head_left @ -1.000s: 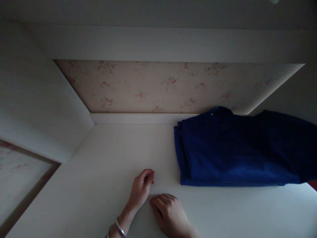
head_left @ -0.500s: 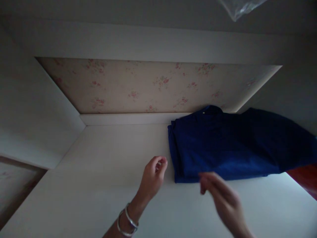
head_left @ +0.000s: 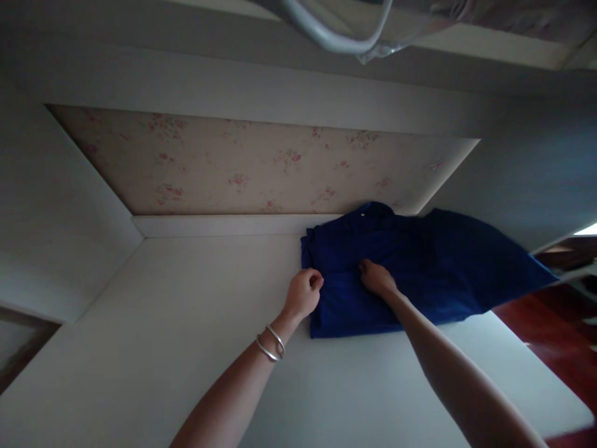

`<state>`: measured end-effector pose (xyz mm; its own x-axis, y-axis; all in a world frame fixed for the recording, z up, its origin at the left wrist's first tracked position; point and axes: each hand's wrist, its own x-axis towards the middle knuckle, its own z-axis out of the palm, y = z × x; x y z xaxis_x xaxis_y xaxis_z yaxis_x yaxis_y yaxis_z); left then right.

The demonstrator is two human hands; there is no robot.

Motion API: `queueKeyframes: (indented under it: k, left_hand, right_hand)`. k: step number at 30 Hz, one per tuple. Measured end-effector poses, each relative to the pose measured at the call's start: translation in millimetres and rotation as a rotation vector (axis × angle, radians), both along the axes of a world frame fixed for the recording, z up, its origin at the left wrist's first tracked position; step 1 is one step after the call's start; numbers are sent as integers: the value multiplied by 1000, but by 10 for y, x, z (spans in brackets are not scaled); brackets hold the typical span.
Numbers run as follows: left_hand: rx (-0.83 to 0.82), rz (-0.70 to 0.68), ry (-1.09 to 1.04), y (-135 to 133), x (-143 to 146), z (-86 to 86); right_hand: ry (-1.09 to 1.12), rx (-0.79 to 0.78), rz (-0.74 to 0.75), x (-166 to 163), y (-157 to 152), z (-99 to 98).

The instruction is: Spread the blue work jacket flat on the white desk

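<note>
A folded dark blue garment (head_left: 420,267) lies at the back right of a white shelf (head_left: 196,323), its right end hanging past the shelf's edge. My left hand (head_left: 304,292), with two silver bangles on the wrist, is curled at the garment's left edge and seems to pinch the cloth there. My right hand (head_left: 377,277) rests on top of the blue cloth with its fingers bent down into it. Both arms reach forward from the bottom of the view.
Floral wallpaper (head_left: 242,168) backs the alcove, with white side walls left and right. A grey curved bar and clear plastic (head_left: 345,31) hang at the top. Red-brown floor (head_left: 545,330) shows beyond the shelf's right edge.
Both hands moved forward from the front of the shelf to the blue garment. The left now grips its left edge, the right lies on top. The view shifted right.
</note>
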<state>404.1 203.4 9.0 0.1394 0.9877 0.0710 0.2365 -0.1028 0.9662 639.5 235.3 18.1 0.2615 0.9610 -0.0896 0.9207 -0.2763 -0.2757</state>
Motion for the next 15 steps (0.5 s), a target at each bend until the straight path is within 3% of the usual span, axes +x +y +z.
queueKeyframes:
  k: [5,8,9,11,13,15]
  left_hand:
    - [-25,-18,-292,-113,-207,327]
    - [-13,-93,-478,-331,-572,599]
    - [-7,-149,-530,-413,-750,661]
    - [-50,-390,-586,-565,-1136,713]
    - [-268,-763,-433,-693,-1458,673]
    - [-503,-990,-165,-795,-1613,572]
  right_hand:
    - [-63,291,33,-219,-319,375]
    - [-54,569,271,-374,-856,598]
    - [5,588,375,-426,-1081,684]
    - [185,385,540,-517,-1525,884]
    - [357,-41,690,-566,-1860,1086]
    - [527,-399,853,-566,-1988,1208]
